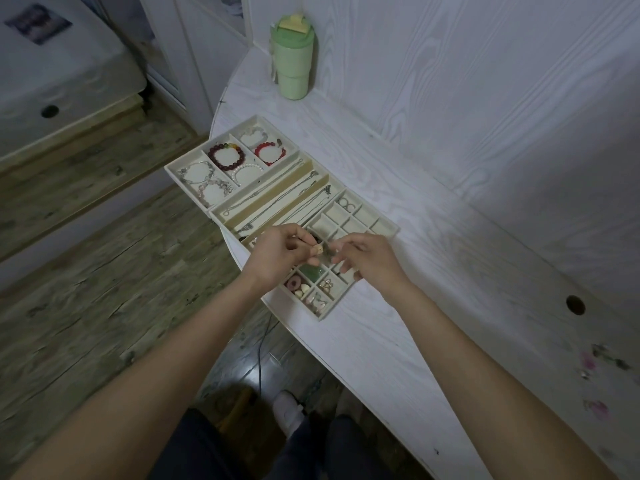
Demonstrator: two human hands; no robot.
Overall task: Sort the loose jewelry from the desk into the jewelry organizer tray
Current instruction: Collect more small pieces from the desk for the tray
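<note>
A bedroom at home.
A bed (pixel 62 74) with a mattress stands on a wood-plank floor (pixel 86 306) beside a white wood-grain desk (pixel 450 271), which carries a green tumbler (pixel 291 60) and a jewelry tray (pixel 384 227).
</note>
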